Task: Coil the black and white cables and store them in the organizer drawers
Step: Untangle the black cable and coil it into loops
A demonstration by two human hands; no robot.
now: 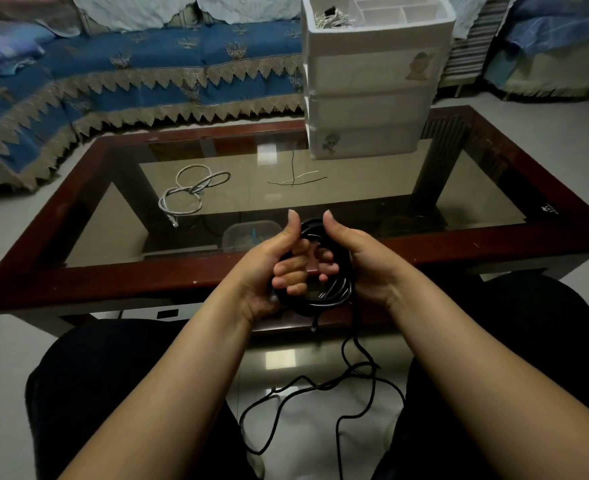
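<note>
Black cable (324,299): partly coiled, held above the near edge of the glass-topped table (494,237); loose tail trails to the floor between the knees. Left hand (269,268) and right hand (362,265): both grasp the coil, thumbs raised. White cable (189,192): loosely looped on the glass, far left. Organizer drawers (372,98): white, far right of table, top tray open.

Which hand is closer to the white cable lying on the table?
Left. The left hand sits nearer the white cable; the right hand is farther right. Both grip the black cable.
</note>
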